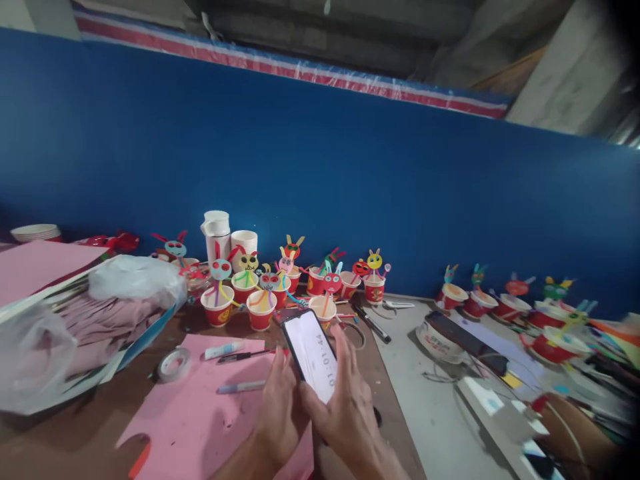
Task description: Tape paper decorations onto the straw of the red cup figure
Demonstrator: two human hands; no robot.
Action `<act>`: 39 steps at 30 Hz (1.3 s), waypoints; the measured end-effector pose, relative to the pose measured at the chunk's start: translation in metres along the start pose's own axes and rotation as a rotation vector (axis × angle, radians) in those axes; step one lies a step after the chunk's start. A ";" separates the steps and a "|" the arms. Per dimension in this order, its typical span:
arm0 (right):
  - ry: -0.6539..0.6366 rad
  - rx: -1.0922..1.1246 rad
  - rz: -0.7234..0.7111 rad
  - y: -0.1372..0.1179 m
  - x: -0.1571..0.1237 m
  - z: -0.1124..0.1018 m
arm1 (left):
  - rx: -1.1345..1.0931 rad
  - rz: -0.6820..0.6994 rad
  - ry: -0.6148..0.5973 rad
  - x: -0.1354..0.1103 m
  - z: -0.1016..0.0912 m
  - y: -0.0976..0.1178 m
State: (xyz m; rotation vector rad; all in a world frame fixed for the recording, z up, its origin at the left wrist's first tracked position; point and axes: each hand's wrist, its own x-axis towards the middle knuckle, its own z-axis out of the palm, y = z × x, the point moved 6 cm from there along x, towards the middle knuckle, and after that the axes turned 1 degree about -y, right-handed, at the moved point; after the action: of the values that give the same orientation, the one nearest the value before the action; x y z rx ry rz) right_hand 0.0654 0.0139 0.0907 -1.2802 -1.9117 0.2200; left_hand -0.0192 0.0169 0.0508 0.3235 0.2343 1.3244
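- The left hand [280,407] is gripping a phone [311,355] from its left edge, fingers curled behind the flat glossy slab, thumb lying along the side.
- The right hand [345,400] is spreading its fingers loosely over the phone's right half, fingertips touching the lit white screen, which is showing digits.
- The phone is sitting tilted above the near edge of the table [410,373], over a pink sheet [200,407].
- The pink sheet, matte paper with a ragged cut edge, is lying flat on the brown tabletop.
- A glue stick [223,349], a dark pen [243,357] and a pale pen [241,386] are resting on the sheet, just left of the hands.
- A tape roll [174,364], clear and ring-shaped, is lying beside the sheet's far left corner.
- Red paper cups [260,319] are standing in a cluster beyond the phone, each holding a pipe-cleaner figure with a round paper face and ears.
- A white cup stack [244,241] and a white jug [216,233] are standing behind the cluster, against the blue wall [350,180].
- A crinkled clear bag [135,280] is lying on folded pinkish material at the left.
- More cups [500,307] are lining the right side; their contents are appearing blurred, probably similar figures.
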 end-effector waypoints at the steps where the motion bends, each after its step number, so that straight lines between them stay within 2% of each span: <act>1: 0.002 -0.025 -0.026 -0.002 -0.001 0.005 | -0.005 0.022 0.028 0.000 -0.002 0.003; 5: -0.095 0.009 -0.037 0.001 -0.001 0.016 | 0.017 0.030 0.118 0.000 -0.011 0.018; 9: -0.168 0.206 0.038 0.013 0.007 0.007 | 0.014 -0.060 0.121 0.001 -0.013 0.026; 11: -0.174 0.328 0.076 0.021 0.011 0.003 | -0.030 -0.099 0.074 0.003 -0.012 0.029; 14: -0.184 0.554 0.171 0.036 0.016 0.004 | -0.094 -0.133 -0.007 0.005 -0.009 0.032; 17: -0.186 0.772 0.283 0.049 0.017 0.012 | -0.099 -0.168 -0.009 0.005 -0.012 0.033; 23: -0.213 0.959 0.513 0.068 0.010 0.026 | -0.067 -0.236 -0.039 0.006 -0.014 0.032; 26: -0.234 1.062 0.622 0.076 0.002 0.035 | -0.076 -0.265 -0.015 0.007 -0.013 0.030; 30: -0.286 1.106 0.674 0.081 -0.004 0.045 | -0.070 -0.328 0.032 0.005 -0.015 0.026; 34: -0.262 1.082 0.668 0.085 -0.005 0.047 | -0.046 -0.395 0.064 0.003 -0.023 0.022; 39: -0.247 1.043 0.693 0.091 -0.006 0.047 | -0.005 -0.400 0.091 0.003 -0.029 0.020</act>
State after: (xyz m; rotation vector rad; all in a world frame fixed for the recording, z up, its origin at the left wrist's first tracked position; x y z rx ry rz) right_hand 0.0969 0.0647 0.0067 -1.0986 -1.1048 1.5478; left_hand -0.0472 0.0264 0.0307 0.1989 0.3531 0.9450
